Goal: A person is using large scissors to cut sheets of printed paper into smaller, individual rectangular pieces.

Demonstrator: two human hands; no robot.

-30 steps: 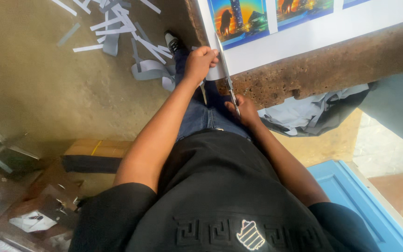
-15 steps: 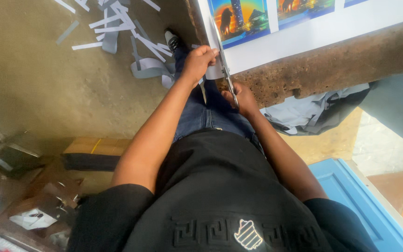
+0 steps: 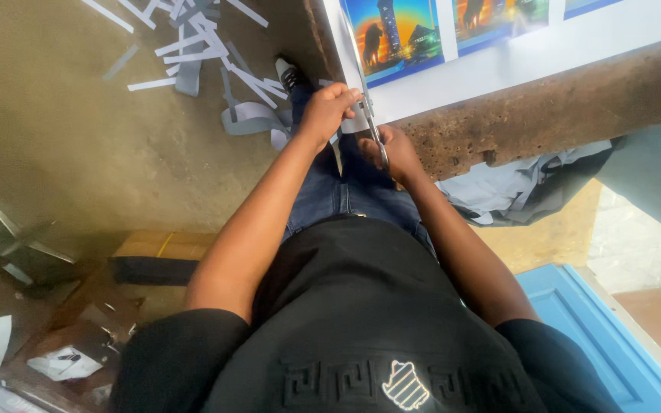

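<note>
Rough brown desk [image 3: 545, 115] at upper right carries a printed sheet [image 3: 499, 46]. Left hand [image 3: 329, 111] pinches its near edge; right hand [image 3: 392, 153] is closed around scissors [image 3: 369, 115]. Thin, floppy paper, best held beside the cut. Paper strips [image 3: 193, 46] litter the floor.

Both arms reach forward, left hand [image 3: 329, 109] pinching, right hand [image 3: 393, 152] curled closed.

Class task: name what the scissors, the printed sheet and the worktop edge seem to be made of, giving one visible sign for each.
Scissors: probably steel; the thin blades look grey and shiny.
Printed sheet: paper or thin card, white-bordered, with colour pictures; gloss cannot be judged.
Worktop edge: perhaps rough concrete, stone or worn wood; brown and pitted.
</note>
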